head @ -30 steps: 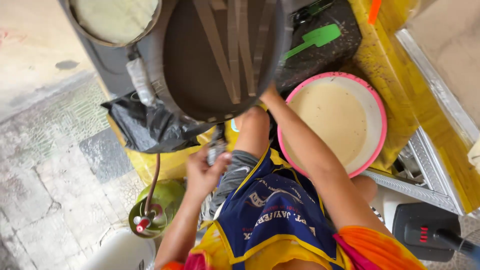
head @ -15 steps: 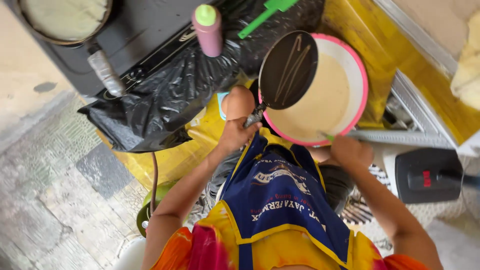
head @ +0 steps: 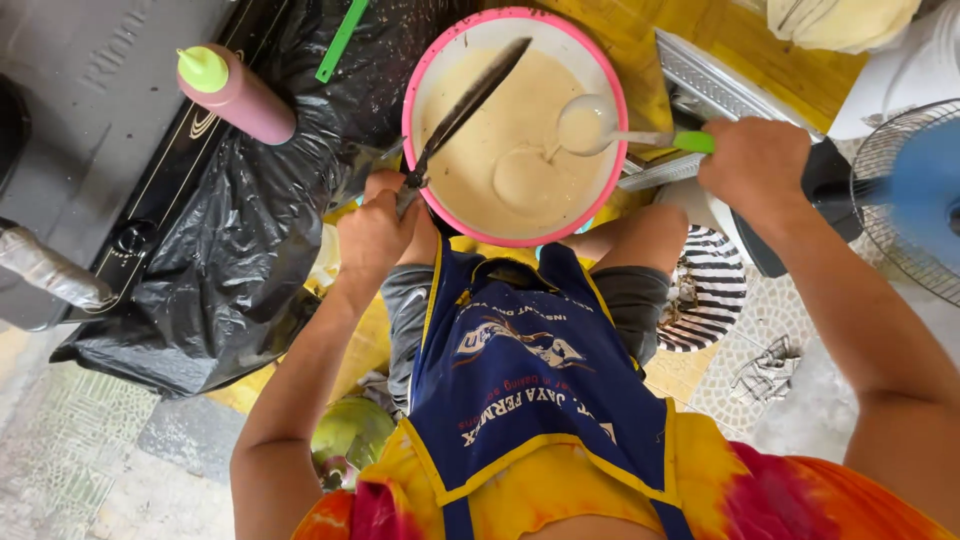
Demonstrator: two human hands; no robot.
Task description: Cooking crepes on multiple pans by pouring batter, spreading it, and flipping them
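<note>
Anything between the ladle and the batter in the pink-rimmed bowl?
Nothing visible. The right hand holds the green-handled ladle right over the beige batter; the dark pan in the left hand tilts over the bowl's other side.

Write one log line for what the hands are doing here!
left hand: holds dark flat pan | right hand: holds green-handled ladle | over pink-rimmed batter bowl

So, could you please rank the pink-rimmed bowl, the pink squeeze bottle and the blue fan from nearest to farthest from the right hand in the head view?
1. Pink-rimmed bowl: just left of the right hand, whose ladle is over it.
2. Blue fan: right, at the picture's edge.
3. Pink squeeze bottle: far left, on black plastic sheeting.
</note>
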